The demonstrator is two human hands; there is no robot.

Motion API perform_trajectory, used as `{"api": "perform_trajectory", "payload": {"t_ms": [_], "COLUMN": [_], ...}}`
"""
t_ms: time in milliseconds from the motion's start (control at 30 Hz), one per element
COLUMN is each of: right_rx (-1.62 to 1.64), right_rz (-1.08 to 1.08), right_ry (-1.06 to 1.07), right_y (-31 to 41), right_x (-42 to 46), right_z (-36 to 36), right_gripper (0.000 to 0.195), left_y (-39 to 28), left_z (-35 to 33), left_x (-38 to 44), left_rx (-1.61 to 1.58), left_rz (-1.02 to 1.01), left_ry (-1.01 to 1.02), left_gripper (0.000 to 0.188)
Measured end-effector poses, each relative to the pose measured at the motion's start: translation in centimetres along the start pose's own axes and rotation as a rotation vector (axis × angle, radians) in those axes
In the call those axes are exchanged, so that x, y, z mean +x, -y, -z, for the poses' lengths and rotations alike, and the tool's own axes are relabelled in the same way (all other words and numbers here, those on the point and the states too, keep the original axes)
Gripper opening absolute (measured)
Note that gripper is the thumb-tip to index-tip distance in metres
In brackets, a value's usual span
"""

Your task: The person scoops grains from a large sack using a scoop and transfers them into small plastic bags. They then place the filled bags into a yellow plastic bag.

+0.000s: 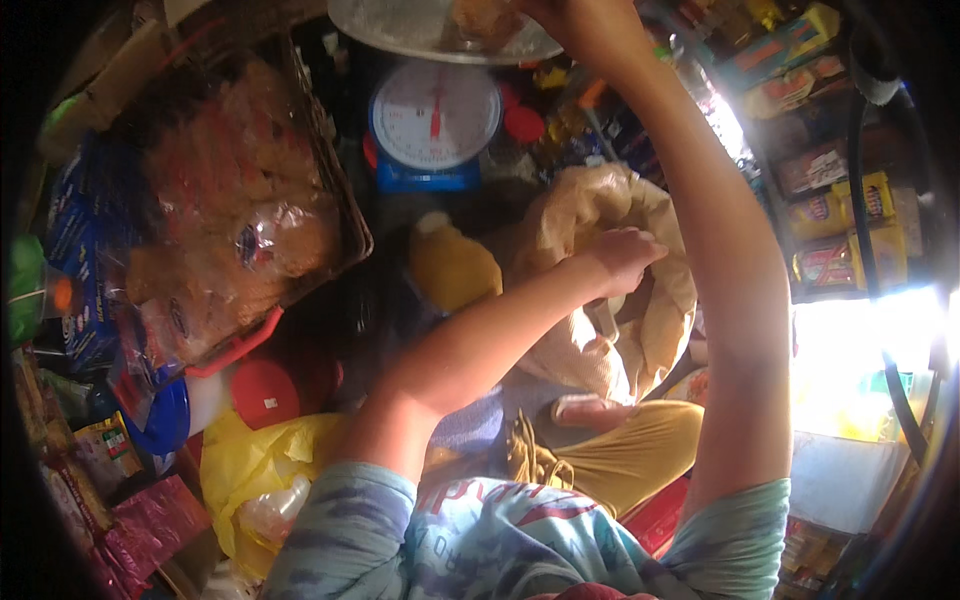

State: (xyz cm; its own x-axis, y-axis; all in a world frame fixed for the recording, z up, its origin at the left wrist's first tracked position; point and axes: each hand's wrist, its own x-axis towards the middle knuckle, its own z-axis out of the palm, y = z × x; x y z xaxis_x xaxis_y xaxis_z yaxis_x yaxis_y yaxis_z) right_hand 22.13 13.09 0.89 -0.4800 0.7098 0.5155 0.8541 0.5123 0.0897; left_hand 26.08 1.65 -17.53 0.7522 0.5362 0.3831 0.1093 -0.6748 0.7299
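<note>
Over the mouth of an open woven sack (592, 367) is my left hand (626, 261), its fingers curled. Whether it holds anything is not clear; a handle-like piece shows just below it inside the sack. My right hand (577, 26) reaches up to the metal pan (390, 30) of a dial scale (436, 112), near a brownish lump or bag (484, 19) in the pan. Its fingers are cut off by the top edge, so its grip cannot be seen. The scale has a blue base, and its red needle stands nearly vertical.
A basket (364, 232) of plastic-wrapped goods stands at left. A yellow plastic bag (247, 450) and a red round lid (262, 394) lie below it. A yellow-brown rounded thing (454, 266) is beside the sack. Packets (817, 217) line the right side, with a dark cable (862, 202) hanging in front.
</note>
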Motion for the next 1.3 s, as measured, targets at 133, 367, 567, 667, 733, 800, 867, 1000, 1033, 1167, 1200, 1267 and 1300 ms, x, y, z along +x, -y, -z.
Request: {"api": "perform_trajectory", "payload": {"t_ms": [133,367,567,667,733,800,867,1000,1033,1167,1200,1267,1300], "right_rx": [0.32,0.453,0.516,0.759,0.683,0.647,0.65,0.793,0.768,0.691,0.659,0.602,0.557], "right_rz": [0.106,-0.105,-0.31,-0.583,-0.723,-0.864,-0.978,-1.001,-0.977,-0.981,-0.965,-0.936,-0.844], "right_ry": [-0.044,-0.093,0.228,0.182,0.273,0.321,0.325,0.145,0.137,0.111,0.078,0.026,0.002], "right_y": [0.7,1.9,6.3,4.3,1.3,-2.2,-5.7,-5.3,-4.6,0.1,1.3,3.2,4.1], "right_x": [2.4,-7.0,-20.7,-24.5,-25.6,-27.9,-30.5,-31.8,-31.7,-30.4,-30.2,-30.1,-30.0], "right_z": [6.9,14.7,11.3,10.6,9.2,6.4,2.8,6.7,8.1,13.9,14.9,15.9,16.2], "right_gripper": [0.012,0.014,0.011,0.017,0.018,0.02,0.024,0.02,0.021,0.02,0.018,0.014,0.012], "left_y": [-2.7,-8.7,-7.8,-8.7,-9.2,-7.1,-5.3,-7.3,-8.0,-8.7,-8.1,-8.3,-9.4], "left_z": [9.1,15.3,7.0,3.0,0.1,-3.0,-5.1,-5.8,-5.1,-2.7,-1.5,1.1,3.2], "left_x": [-3.9,-8.3,-13.5,-13.0,-10.8,-7.9,-6.5,-5.8,-6.0,-6.3,-6.1,-6.6,-6.9], "left_rx": [0.064,-0.623,-0.943,-1.047,-1.37,-1.847,-1.999,-1.892,-1.872,-1.292,-1.084,-0.781,-0.681], "left_rz": [-0.12,-0.087,0.114,0.232,0.371,0.581,0.712,0.713,0.693,0.325,0.204,0.068,0.045], "left_ry": [-0.344,-0.813,-0.296,-0.258,-0.15,-0.003,0.104,0.097,0.096,0.06,0.079,0.071,0.056], "left_gripper": [0.023,0.079,0.088,0.079,0.063,0.047,0.043,0.046,0.047,0.06,0.063,0.071,0.075]}}
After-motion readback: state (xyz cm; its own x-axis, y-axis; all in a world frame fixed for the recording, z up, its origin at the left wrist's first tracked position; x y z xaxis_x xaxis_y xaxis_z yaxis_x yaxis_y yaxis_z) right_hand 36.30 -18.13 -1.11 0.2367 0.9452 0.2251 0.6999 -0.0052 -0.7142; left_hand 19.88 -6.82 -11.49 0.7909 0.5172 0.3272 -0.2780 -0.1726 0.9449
